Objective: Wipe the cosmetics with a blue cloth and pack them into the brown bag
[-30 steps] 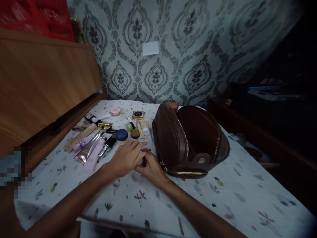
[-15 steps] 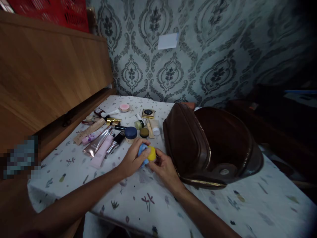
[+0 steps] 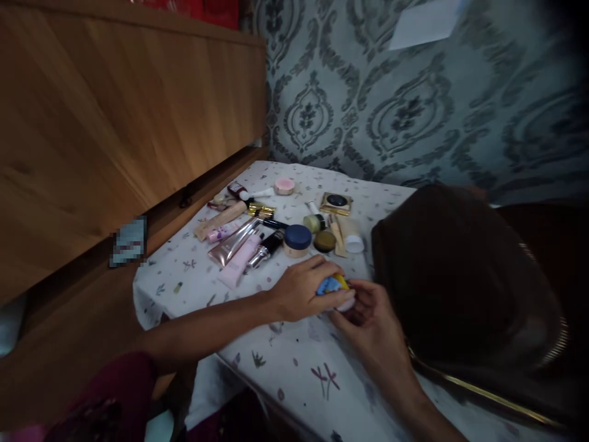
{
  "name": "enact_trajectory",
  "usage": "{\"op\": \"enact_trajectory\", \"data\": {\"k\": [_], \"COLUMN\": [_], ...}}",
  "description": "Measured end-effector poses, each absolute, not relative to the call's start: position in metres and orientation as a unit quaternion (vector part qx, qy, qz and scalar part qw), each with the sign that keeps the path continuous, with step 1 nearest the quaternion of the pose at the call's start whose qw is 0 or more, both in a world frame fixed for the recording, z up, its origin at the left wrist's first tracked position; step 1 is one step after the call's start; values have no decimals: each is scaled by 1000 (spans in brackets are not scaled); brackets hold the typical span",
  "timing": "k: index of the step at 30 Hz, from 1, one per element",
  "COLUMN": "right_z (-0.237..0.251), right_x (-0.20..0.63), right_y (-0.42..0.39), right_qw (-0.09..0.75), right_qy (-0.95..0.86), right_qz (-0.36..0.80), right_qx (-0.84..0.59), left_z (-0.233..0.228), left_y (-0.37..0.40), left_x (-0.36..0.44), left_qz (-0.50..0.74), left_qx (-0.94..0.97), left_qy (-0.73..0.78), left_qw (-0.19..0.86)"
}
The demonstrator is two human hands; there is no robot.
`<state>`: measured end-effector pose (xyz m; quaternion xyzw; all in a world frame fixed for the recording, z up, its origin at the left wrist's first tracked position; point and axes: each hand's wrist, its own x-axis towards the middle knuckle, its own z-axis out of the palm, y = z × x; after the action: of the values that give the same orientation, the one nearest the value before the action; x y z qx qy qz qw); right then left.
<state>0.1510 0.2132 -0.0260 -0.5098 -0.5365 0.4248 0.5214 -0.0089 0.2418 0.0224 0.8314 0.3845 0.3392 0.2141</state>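
Small blue-and-yellow item held between both hands, just left of the brown bag.

Over the table point(image 3: 294, 368), beside the bag point(image 3: 460, 288), left hand point(image 3: 301, 288) and right hand point(image 3: 372, 319) both grip the item point(image 3: 332, 285) from opposite sides; cosmetics point(image 3: 276, 230) lie beyond.

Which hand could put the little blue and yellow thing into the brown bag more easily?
Probably the right hand. It touches the little blue and yellow thing and lies right beside the brown bag. The left hand grips it too, but from the side away from the bag.
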Motion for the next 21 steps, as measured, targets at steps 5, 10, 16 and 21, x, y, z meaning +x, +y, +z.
{"op": "enact_trajectory", "data": {"k": [5,10,16,21], "right_z": [-19,-1,0,-9], "right_x": [151,153,159,165], "right_y": [216,211,211,218], "right_qw": [520,455,410,377], "right_qy": [-530,-521,-416,-382], "right_qz": [444,506,625,667], "right_qx": [-502,-515,-518,-516], "left_z": [23,23,24,24], "left_y": [244,245,244,243], "left_x": [-10,-12,-13,-12], "left_qz": [340,349,360,374], "left_qx": [823,823,833,830], "left_qy": [398,384,345,334], "left_qw": [224,230,241,245]}}
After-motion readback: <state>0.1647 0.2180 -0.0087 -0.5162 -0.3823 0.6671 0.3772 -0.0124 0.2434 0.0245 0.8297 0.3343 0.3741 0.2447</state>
